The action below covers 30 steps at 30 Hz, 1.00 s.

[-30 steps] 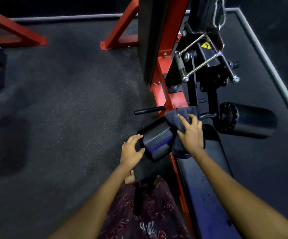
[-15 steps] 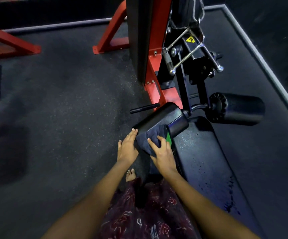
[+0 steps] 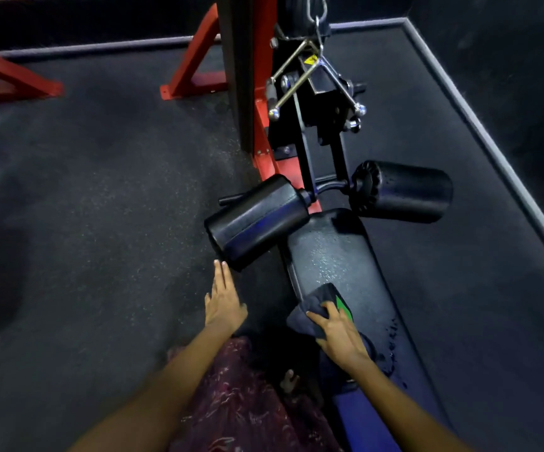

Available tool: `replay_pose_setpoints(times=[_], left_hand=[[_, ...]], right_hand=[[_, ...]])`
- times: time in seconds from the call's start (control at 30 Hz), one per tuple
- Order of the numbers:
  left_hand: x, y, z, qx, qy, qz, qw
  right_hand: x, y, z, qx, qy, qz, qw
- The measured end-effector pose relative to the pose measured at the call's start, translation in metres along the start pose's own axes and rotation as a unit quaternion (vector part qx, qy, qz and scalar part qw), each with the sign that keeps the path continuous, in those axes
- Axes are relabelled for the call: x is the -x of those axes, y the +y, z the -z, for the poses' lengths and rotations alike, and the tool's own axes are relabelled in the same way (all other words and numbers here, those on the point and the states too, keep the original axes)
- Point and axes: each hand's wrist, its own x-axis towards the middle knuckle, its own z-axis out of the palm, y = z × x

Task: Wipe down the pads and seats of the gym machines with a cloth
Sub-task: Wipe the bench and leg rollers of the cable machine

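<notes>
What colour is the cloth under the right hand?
Dark navy-grey with a bright green patch; the cloth lies under the right hand in the head view.

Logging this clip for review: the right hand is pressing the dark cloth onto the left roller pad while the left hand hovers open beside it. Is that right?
Not quite. In the head view the right hand presses the dark cloth onto the flat seat pad, not the left roller pad, which is bare. The left hand does hover open, just below that roller's end.

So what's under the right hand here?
A dark cloth with a green patch, pressed onto the seat pad by the right hand. The pad beneath the cloth is hidden.
</notes>
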Motion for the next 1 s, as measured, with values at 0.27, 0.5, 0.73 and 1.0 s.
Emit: replay_pose_setpoints(times=[0.27, 0.5, 0.73, 1.0], left_hand=[[0.009, 0.040, -0.064, -0.039, -0.022, -0.037, 0.998], [-0.019, 0.065, -0.105, -0.074, -0.041, -0.073, 0.994], [-0.061, 0.072, -0.132, -0.039, -0.032, -0.072, 0.996], [-0.114, 0.077, -0.138, 0.045, 0.018, -0.083, 0.995]], right_hand=[[-0.011, 0.054, -0.006, -0.044, 0.063, -0.011, 0.997], [-0.056, 0.052, -0.012, -0.105, 0.135, -0.016, 0.985], [-0.103, 0.052, -0.021, -0.097, 0.183, -0.041, 0.978], [-0.137, 0.048, -0.058, 0.008, 0.193, -0.050, 0.980]])
